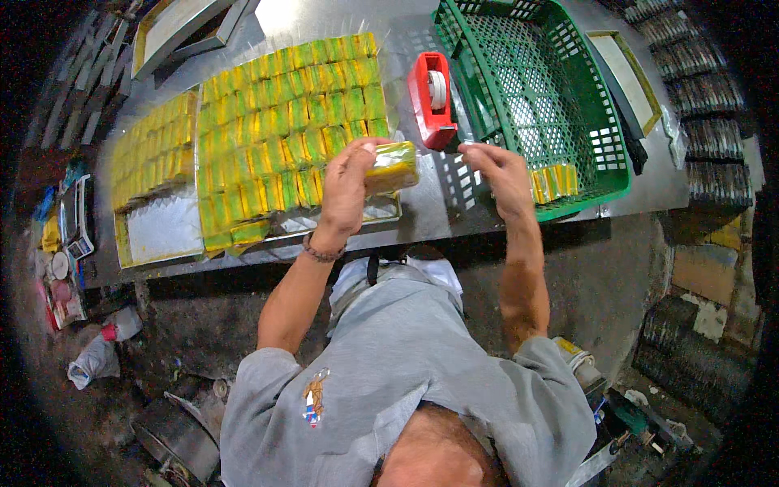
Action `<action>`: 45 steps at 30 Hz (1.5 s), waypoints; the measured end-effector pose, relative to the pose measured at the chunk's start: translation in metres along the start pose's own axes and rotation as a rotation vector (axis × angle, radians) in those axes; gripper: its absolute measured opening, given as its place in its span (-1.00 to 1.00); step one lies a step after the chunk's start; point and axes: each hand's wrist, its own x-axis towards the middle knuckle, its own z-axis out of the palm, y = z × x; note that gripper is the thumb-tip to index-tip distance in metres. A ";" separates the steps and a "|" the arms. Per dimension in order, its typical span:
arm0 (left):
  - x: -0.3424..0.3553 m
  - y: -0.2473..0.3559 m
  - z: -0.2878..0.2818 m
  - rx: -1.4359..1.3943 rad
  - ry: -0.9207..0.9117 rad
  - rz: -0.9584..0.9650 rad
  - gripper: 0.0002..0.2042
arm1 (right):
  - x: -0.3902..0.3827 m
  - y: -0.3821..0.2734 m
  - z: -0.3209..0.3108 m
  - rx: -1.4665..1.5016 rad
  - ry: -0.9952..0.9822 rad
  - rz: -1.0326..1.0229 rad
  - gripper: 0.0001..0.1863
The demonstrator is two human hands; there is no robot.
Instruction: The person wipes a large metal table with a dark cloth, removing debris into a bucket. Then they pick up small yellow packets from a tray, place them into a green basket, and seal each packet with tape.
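My left hand (347,183) is closed around a small block-shaped packet (393,168) in shiny yellow wrapping, held above the table's near edge. To its right, my right hand (505,180) has thumb and forefinger pinched together; whatever they hold, if anything, is too small to make out. Just beyond those fingertips stands a red tape dispenser (420,101) with a pale roll in it. Rows of yellow and green wrapped packets (280,122) fill a tray left of my hands. Several similar packets (555,183) sit in the near end of a green plastic basket (629,180).
A second tray (162,231), partly filled with packets, lies at the left. Empty-looking metal frames (182,36) rest at the far left of the metal table (422,207). Dark stacked racks (706,122) flank the right side. Bags (97,361) and containers lie on the floor.
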 end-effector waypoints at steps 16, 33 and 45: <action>0.010 -0.031 0.163 0.367 -0.194 0.095 -0.62 | -0.042 -0.024 -0.095 0.163 -0.082 -0.482 -0.44; 0.038 -0.107 0.254 0.027 -0.121 -0.168 -0.55 | -0.055 0.026 -0.205 -0.760 0.204 -0.636 0.05; 0.078 -0.118 0.286 0.162 -0.292 -0.205 -0.25 | 0.056 0.103 -0.350 -0.317 -0.265 0.015 -0.28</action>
